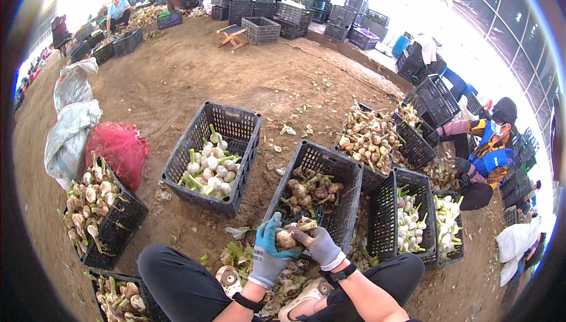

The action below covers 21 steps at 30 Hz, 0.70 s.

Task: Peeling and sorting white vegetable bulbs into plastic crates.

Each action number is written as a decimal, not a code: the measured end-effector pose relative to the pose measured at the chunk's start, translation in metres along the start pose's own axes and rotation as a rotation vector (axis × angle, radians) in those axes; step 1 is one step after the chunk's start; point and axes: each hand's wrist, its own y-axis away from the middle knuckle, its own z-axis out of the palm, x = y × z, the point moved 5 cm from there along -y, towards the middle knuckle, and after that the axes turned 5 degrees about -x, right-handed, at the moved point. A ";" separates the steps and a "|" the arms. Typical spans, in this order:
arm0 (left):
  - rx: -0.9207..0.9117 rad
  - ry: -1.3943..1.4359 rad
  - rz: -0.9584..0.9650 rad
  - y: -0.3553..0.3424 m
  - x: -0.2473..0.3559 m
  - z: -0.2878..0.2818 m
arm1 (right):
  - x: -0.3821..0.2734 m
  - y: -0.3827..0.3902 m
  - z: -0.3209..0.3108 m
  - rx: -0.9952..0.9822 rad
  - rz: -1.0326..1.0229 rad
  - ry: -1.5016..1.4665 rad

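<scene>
My left hand (271,253), in a grey and blue work glove, closes around a dirty, unpeeled garlic bulb (286,239). Its cut stem points up to the right. The gloved fingers of my right hand (324,248) are bent against the bulb's right side, with the fingertips partly hidden. Just beyond both hands a black crate (344,195) holds several brown, soil-covered bulbs (311,192). Farther left, clean white garlic bulbs (211,169) with green stems lie in another black crate (239,123).
Peelings (239,257) litter the ground between my shoes. Left stand an overfilled crate of garlic (91,204), a red mesh sack (118,151) and white sacks (73,127). A heaped crate (370,139) and crates of white garlic (411,219) stand right, near a co-worker (486,151).
</scene>
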 end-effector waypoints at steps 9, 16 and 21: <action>0.058 1.220 -0.556 0.008 -0.038 0.022 | -0.004 0.002 0.005 -0.238 -0.132 -0.095; -0.026 1.363 -0.764 0.012 -0.044 0.028 | 0.002 0.004 0.013 -0.004 -0.234 0.102; 0.204 1.163 -0.640 -0.003 -0.057 0.047 | -0.002 0.008 0.011 0.353 -0.223 0.647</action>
